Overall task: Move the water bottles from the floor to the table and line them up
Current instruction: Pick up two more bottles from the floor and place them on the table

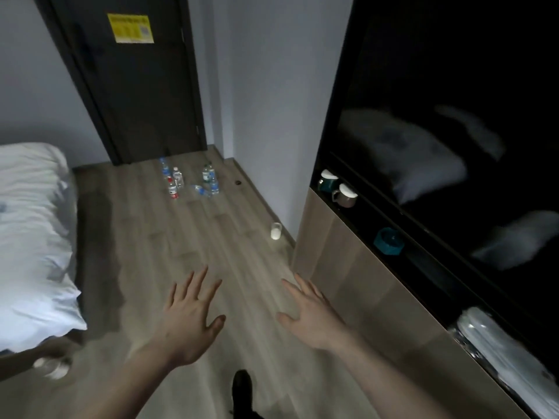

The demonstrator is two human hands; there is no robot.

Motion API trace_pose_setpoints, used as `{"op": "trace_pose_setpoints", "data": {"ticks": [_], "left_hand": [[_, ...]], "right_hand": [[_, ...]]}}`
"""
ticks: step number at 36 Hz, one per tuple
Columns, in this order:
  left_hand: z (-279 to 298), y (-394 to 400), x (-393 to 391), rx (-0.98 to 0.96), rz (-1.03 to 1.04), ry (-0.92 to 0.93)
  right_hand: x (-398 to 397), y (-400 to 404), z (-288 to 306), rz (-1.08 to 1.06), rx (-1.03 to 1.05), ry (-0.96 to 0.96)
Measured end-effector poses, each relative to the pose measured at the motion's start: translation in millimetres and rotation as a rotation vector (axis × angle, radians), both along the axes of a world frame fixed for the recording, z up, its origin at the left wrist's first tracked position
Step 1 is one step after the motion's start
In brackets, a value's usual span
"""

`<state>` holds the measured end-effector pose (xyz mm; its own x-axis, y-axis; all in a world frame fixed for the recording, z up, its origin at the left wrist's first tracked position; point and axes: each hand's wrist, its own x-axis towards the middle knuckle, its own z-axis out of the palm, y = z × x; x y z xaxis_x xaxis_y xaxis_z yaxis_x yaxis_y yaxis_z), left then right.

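Several small water bottles [189,179] stand and lie in a loose cluster on the wooden floor near the dark door, far ahead of me. One with a red label [173,189] stands at the near left of the group, and one lies on its side [201,190]. My left hand [190,316] and my right hand [308,313] are stretched out low in front of me, fingers spread, holding nothing. Both hands are well short of the bottles. No table top is in view.
A bed with white bedding [33,237] fills the left side. A wood-fronted cabinet [363,285] with a dark shelf holding cups [337,189] and a teal dish [388,241] runs along the right. A white cup [276,231] stands on the floor by the cabinet corner. My shoe [242,388] shows below.
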<state>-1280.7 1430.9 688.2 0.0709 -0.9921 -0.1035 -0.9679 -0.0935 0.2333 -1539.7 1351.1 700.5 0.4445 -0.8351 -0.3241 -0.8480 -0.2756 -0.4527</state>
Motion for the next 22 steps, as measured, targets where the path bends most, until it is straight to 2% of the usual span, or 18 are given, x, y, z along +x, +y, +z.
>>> {"op": "trace_pose_setpoints", "data": {"ticks": [12, 22], "left_hand": [[25.2, -162.5, 185.2, -0.019, 0.185, -0.011], [-0.5, -262.9, 346.4, -0.085, 0.291, 0.020]], "right_hand": [[190.1, -210.4, 6.8, 0.164, -0.002, -0.001], [363.1, -341.4, 18.9, 0.269, -0.029, 0.021]]}}
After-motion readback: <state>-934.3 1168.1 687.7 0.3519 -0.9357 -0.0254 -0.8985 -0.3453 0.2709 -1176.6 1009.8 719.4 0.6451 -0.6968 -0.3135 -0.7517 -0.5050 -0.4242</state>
